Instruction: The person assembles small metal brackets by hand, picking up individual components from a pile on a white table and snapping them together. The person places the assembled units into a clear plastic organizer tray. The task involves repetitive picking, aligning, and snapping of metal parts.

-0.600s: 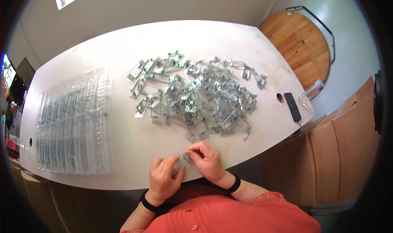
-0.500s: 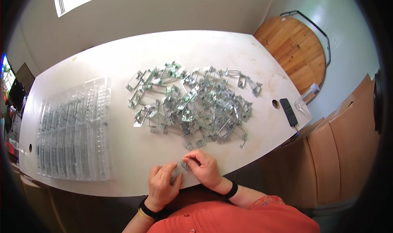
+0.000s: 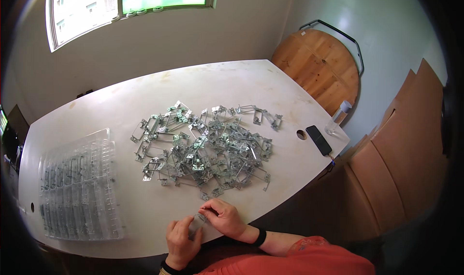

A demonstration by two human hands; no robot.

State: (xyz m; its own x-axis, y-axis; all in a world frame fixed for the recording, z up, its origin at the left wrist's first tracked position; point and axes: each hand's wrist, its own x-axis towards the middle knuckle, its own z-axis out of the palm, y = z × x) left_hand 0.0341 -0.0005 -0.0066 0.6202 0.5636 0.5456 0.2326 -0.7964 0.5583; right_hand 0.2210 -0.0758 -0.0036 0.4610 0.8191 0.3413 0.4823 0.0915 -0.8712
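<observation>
At the table's near edge, my left hand (image 3: 183, 241) and my right hand (image 3: 224, 219) meet over one small grey metal bracket (image 3: 199, 220). The left fingers are curled around its lower side, while my right thumb and fingertips pinch its upper end. Much of the bracket is covered by the fingers. Just beyond the hands lies a loose heap of shiny metal brackets (image 3: 212, 151) with thin rods, tangled together across the middle of the table.
Clear plastic trays (image 3: 79, 193) with narrow slots holding metal parts lie at the left of the white table (image 3: 145, 91). On the right are a black phone-like device (image 3: 319, 140), a clear bottle (image 3: 340, 118) and a cable hole (image 3: 301, 134). Cardboard (image 3: 386, 178) stands beside the table.
The view has tilted upward, so more of the window shows and the table sits lower in the picture. Both hands stay together at the bracket.
</observation>
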